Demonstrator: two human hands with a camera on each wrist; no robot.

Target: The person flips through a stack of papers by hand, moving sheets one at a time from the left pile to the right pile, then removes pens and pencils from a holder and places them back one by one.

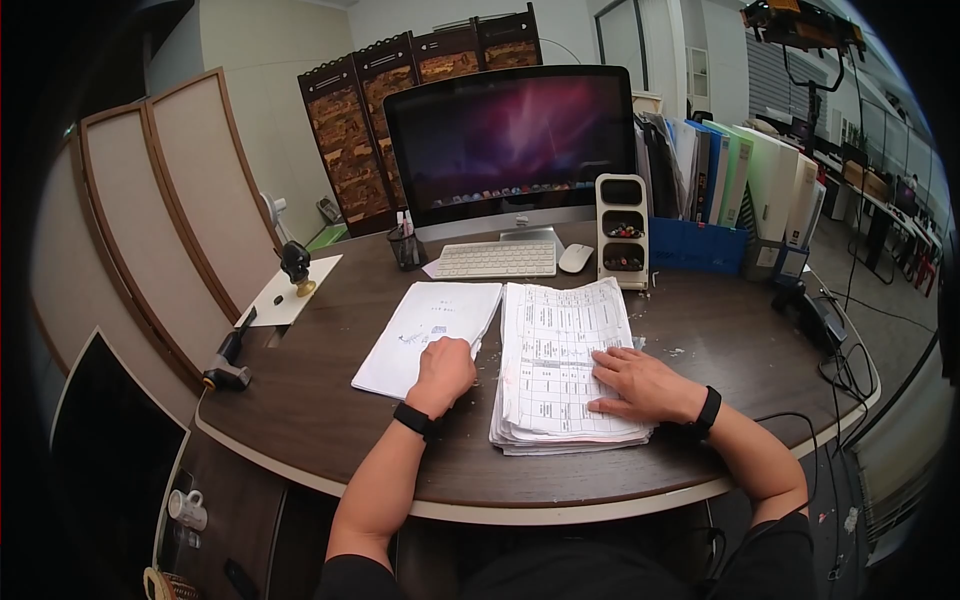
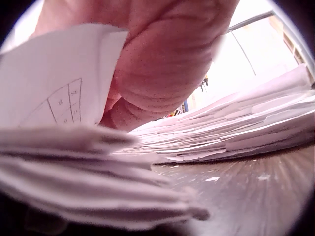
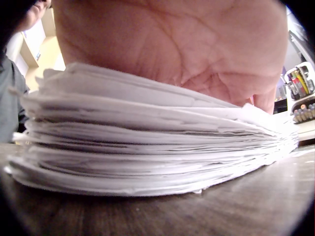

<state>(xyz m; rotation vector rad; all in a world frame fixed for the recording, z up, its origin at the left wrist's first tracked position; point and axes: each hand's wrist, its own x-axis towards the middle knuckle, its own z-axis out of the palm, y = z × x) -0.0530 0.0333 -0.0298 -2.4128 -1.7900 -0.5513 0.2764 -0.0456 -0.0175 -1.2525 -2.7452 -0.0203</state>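
Two paper stacks lie side by side on the desk. My left hand (image 1: 446, 372) is at the right edge of the thinner left stack (image 1: 400, 345), its fingers curled. In the left wrist view, a sheet of paper (image 2: 59, 73) with part of a printed table stands raised above the worn page edges, gripped in that hand; the fingertips are hidden. My right hand (image 1: 645, 388) rests with its fingers spread on the thicker right stack (image 1: 545, 400), whose top page carries a printed table. The right wrist view shows the palm (image 3: 172, 44) over this stack's many uneven layers.
Behind the papers are a keyboard (image 1: 497, 260), a mouse (image 1: 575, 258), a monitor (image 1: 510, 150) and a cream pen organizer (image 1: 622, 235). A mesh pen cup (image 1: 406, 248) stands left, binders (image 1: 735, 170) and a phone (image 1: 808, 315) right. Paper scraps (image 2: 212, 179) litter the desk.
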